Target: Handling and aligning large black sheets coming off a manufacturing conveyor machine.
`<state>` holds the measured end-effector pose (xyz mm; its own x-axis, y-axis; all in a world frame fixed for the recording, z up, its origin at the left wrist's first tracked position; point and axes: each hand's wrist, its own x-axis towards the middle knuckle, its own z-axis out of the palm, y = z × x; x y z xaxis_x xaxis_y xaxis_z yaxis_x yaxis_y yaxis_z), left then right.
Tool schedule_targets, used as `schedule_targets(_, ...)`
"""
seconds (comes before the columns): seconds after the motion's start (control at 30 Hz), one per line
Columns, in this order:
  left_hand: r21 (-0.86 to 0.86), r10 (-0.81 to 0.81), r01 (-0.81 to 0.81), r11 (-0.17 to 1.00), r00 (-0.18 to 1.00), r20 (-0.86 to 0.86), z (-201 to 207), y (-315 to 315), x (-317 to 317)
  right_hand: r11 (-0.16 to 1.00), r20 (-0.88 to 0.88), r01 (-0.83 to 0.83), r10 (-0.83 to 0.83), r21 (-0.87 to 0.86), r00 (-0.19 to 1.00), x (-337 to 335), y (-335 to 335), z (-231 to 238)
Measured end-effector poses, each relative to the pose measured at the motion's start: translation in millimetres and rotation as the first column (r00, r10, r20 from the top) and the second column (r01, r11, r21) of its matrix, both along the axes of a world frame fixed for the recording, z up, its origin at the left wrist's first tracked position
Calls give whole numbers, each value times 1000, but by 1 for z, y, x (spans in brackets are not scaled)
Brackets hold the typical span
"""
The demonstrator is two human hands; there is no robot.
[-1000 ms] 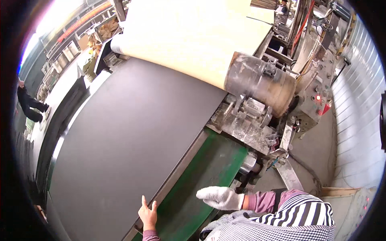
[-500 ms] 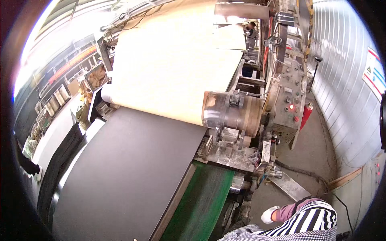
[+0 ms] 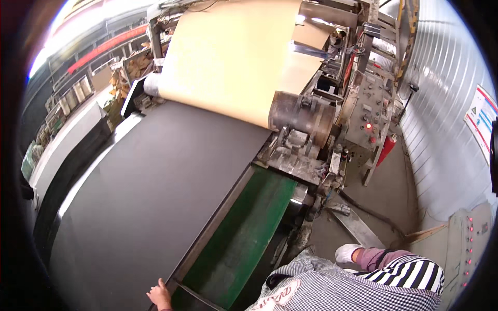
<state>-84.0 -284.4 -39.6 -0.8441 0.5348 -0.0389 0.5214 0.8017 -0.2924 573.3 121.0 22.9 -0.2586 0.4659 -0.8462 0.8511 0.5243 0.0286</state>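
My left hand [image 3: 160, 294], bare, lies at the lower edge of the view on the right edge of a wide dark grey sheet [image 3: 150, 181]. Its fingers are spread and hold nothing that I can see. A green belt [image 3: 238, 233] runs beside that edge, below the sheet. On the right my right hand [image 3: 346, 253], in a white glove, hangs apart from the machine with its fingers curled in and nothing visible in them. Farther off, tan sheeting [image 3: 223, 57] passes round a roller [image 3: 303, 115] and meets the dark sheet.
A control panel [image 3: 365, 114] with a lit red lamp stands right of the roller. A hose [image 3: 373, 215] and a metal plate [image 3: 358, 228] lie on the floor. A grey cabinet [image 3: 469, 249] is at lower right. Another person [image 3: 337, 44] is far back; a gloved hand [image 3: 35, 198] shows at far left.
My left hand has come into view at the sheet's edge. The view has shifted, showing more of my apron. My right hand stays curled at the right.
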Motion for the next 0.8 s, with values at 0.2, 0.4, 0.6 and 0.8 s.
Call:
schedule_targets(0.2,306,63,-78,949,996,59,4,-71,-10,996,58,-87,86,12,995,17,7,12)
schedule_targets(0.4,414,58,-11,910,993,-101,-1,38,19,990,-130,-141,137,-23,982,8,37,-28)
schedule_targets(0.6,276,-156,204,939,970,-188,13,141,57,950,-172,-312,303,-24,937,-38,70,-17)
schedule_targets(0.8,595,-82,123,794,992,-95,40,225,93,993,-487,-36,85,110,869,-201,66,55)
